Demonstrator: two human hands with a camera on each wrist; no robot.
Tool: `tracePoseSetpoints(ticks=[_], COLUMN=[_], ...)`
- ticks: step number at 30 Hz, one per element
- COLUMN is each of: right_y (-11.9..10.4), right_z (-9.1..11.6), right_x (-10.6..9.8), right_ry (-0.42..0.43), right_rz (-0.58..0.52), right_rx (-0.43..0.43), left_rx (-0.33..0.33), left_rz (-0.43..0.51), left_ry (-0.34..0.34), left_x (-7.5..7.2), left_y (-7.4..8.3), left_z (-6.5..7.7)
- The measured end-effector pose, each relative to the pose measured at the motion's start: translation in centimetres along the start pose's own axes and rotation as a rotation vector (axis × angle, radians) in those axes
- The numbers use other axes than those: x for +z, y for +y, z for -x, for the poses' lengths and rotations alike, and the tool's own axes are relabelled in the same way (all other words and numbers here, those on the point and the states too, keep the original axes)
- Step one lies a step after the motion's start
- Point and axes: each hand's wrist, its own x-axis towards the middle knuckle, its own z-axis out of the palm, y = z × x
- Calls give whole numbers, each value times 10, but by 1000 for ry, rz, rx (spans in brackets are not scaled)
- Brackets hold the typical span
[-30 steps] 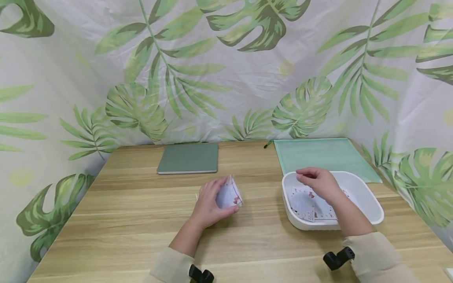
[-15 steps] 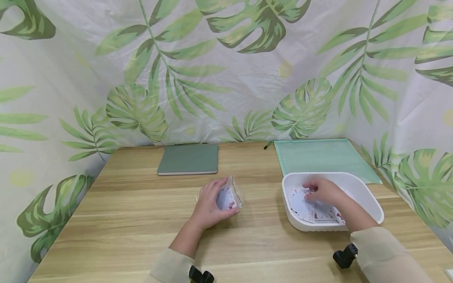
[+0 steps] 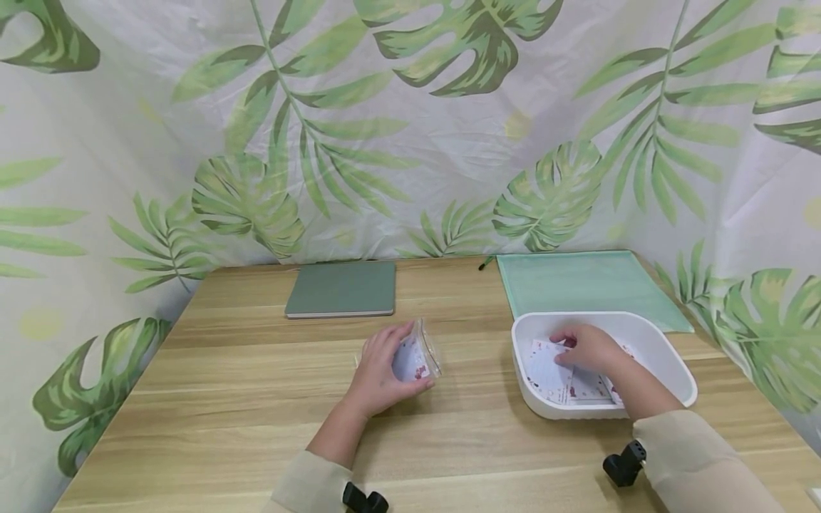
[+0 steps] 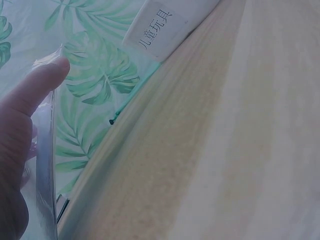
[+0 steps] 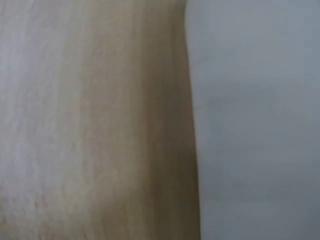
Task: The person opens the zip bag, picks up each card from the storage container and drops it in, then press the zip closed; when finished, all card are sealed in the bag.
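In the head view my left hand [image 3: 383, 376] holds a small clear zip bag [image 3: 420, 350] with pale, red-printed paper in it. Its thumb and fingers curl round the bag's sides, and the bag's mouth faces right. The left wrist view shows one finger along the edge of the clear bag [image 4: 46, 150]. Farther right, my right hand [image 3: 593, 350] reaches into a white plastic basin [image 3: 667, 367]. Thumb and forefinger pinch the upper edge of a white printed card [image 3: 548, 374]. More printed cards [image 3: 589, 387] lie beside it, partly hidden under the hand.
A green notebook [image 3: 341, 288] lies at the back of the wooden table [image 3: 212, 385]. Behind the basin is a flat mint-green pouch [image 3: 577, 281], its dark zip pull [image 3: 486, 262] at the left corner. A leaf-patterned cloth [image 3: 449, 142] hangs behind.
My right hand has come down from above the basin's rim to the cards inside, and the card under its fingers has shifted slightly right. The left hand stays put; its bag's mouth stands wider.
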Motion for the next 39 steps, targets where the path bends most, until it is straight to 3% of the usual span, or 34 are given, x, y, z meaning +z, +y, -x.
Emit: tracePoseSetpoints(ticks=[5, 15, 28, 33, 39], right_y=[-5, -3, -4, -4, -24], right_z=[7, 26, 44, 52, 53], right_x=[-10, -33, -54, -57, -41], right_ry=[1, -19, 119, 193, 309], right_rz=[-32, -109, -261, -415, -681], right_rx=[7, -62, 4, 41, -11], left_rx=[-4, -10, -16, -12, -19], left_rz=[0, -5, -4, -10, -12], left_ry=[-7, -8, -7, -8, -11], left_x=[-1, 0, 0, 0, 0], left_y=[1, 1, 1, 1, 1], left_z=[0, 0, 1, 0, 0])
